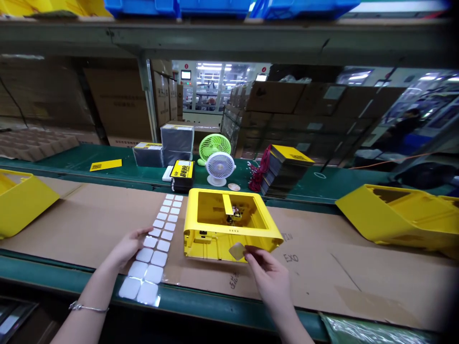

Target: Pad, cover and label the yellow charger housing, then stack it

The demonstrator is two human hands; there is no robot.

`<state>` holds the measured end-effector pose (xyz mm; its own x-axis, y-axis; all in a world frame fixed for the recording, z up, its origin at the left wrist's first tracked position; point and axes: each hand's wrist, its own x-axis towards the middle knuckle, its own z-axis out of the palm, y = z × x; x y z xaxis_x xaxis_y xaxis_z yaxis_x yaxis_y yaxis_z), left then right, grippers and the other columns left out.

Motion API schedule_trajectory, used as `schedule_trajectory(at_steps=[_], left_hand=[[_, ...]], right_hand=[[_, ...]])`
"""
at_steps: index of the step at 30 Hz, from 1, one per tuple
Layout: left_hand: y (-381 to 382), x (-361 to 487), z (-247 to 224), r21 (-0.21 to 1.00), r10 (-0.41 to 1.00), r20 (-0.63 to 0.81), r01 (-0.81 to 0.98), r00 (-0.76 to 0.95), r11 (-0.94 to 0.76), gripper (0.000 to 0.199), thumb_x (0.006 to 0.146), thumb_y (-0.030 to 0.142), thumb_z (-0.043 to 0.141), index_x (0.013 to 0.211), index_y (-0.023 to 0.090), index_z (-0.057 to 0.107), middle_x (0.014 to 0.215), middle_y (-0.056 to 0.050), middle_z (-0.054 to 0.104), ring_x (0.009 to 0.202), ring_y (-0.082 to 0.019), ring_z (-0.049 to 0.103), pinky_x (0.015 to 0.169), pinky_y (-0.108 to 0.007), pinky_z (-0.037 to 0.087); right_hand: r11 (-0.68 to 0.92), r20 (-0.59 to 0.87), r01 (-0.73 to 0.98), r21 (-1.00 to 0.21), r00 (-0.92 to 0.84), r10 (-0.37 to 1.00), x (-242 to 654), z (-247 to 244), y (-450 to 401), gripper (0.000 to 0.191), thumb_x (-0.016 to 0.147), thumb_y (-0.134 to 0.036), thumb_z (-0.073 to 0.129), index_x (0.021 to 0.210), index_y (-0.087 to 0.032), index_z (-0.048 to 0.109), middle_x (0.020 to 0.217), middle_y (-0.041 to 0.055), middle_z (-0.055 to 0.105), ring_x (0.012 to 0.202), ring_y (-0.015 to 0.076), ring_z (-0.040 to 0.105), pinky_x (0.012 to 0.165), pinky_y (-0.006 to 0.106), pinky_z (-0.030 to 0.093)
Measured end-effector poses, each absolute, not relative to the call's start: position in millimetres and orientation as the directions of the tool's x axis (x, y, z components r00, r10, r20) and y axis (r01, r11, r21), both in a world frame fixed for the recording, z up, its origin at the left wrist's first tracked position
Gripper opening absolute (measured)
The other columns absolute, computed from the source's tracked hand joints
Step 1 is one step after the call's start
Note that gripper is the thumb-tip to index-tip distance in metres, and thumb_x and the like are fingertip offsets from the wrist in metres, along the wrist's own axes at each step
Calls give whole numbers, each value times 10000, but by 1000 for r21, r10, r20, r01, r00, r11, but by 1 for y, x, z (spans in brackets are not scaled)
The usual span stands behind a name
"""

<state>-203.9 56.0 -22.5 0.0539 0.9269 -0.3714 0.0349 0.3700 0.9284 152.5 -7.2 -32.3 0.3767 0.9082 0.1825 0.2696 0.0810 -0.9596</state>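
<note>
In my right hand (267, 270) a small square pad with rounded corners (237, 251) is pinched between thumb and fingers, just in front of the open face of a yellow plastic housing (233, 232). Inside that housing some wiring and small parts (234, 214) show. To its left lies a clear sheet with two columns of white square pads (154, 274). My left hand (129, 246) rests at the left edge of this sheet, index finger stretched onto it; the other fingers are partly hidden.
More yellow housings stand at the left (25, 205) and right (398, 217). Behind are a white fan (220, 167), a green fan (215, 143), a stack of yellow-topped cards (287, 167) and red wires (258, 174). A shelf with blue bins (215, 8) hangs overhead.
</note>
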Motion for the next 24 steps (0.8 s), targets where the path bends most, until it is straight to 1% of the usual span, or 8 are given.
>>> schedule_trajectory(at_steps=[4, 6, 8, 10, 13, 15, 19, 24], left_hand=[[64, -193, -24, 929, 955, -289, 222, -66, 296, 602, 622, 46, 482, 1215, 148, 498, 1060, -136, 640, 979, -284, 619, 813, -448, 504], [64, -186, -26, 918, 972, -181, 329, -149, 221, 623, 606, 39, 502, 1222, 138, 499, 1249, -161, 518, 1220, -330, 432, 992, -511, 356], [57, -175, -27, 900, 981, -58, 415, -185, 131, 646, 606, 46, 531, 1240, 166, 492, 1381, -120, 383, 1344, -307, 222, 1104, -480, 170], [44, -159, -26, 873, 995, 42, 487, -85, 5, 673, 634, 73, 548, 1284, 223, 452, 1420, -61, 342, 1361, -258, 186, 1128, -431, 123], [29, -130, -29, 859, 983, 104, 484, 150, -165, 743, 710, 166, 573, 1384, 286, 282, 1448, -27, 312, 1349, -222, 237, 1115, -421, 190], [27, -111, -35, 893, 982, 120, 417, 147, -172, 752, 756, 235, 569, 1412, 265, 202, 1447, -57, 317, 1331, -220, 286, 1088, -414, 255], [39, -89, -51, 930, 994, 104, 351, 43, -113, 465, 839, 278, 461, 1292, 184, 409, 1275, -114, 531, 1138, -221, 531, 935, -368, 436], [39, -90, -55, 910, 994, 112, 400, 12, -108, 283, 832, 234, 447, 1095, 182, 536, 1106, -101, 635, 1013, -239, 598, 854, -378, 466]], right_hand=[[129, 252, 332, -934, 359, 899, 148, -32, 5, 297, 761, -412, 624, 917, -162, 656, 886, 84, 683, 807, 217, 640, 775, 341, 521], [167, 343, 454, -875, 340, 875, 146, -32, 11, 260, 794, -403, 586, 908, -179, 652, 861, 64, 679, 779, 202, 635, 755, 321, 512], [184, 451, 612, -769, 316, 834, 144, -33, 18, 239, 825, -389, 541, 878, -183, 650, 848, 64, 672, 769, 206, 625, 744, 321, 497], [165, 535, 737, -656, 299, 790, 142, -33, 24, 263, 843, -384, 499, 849, -169, 649, 834, 86, 665, 780, 230, 618, 746, 338, 485], [152, 524, 799, -582, 226, 821, 138, -31, 37, 291, 867, -330, 422, 934, -158, 647, 925, 110, 659, 895, 251, 599, 838, 365, 460], [166, 458, 794, -585, 155, 875, 136, -30, 48, 290, 857, -249, 401, 1026, -179, 626, 1050, 90, 637, 989, 239, 571, 916, 368, 428], [163, 348, 782, -602, 73, 934, 134, -32, 69, 350, 778, -136, 446, 1064, -241, 617, 1114, 26, 620, 1015, 213, 565, 955, 361, 418], [126, 238, 745, -656, 46, 970, 132, -32, 70, 379, 783, -108, 420, 1061, -254, 632, 1060, 25, 648, 974, 195, 588, 923, 344, 447]])
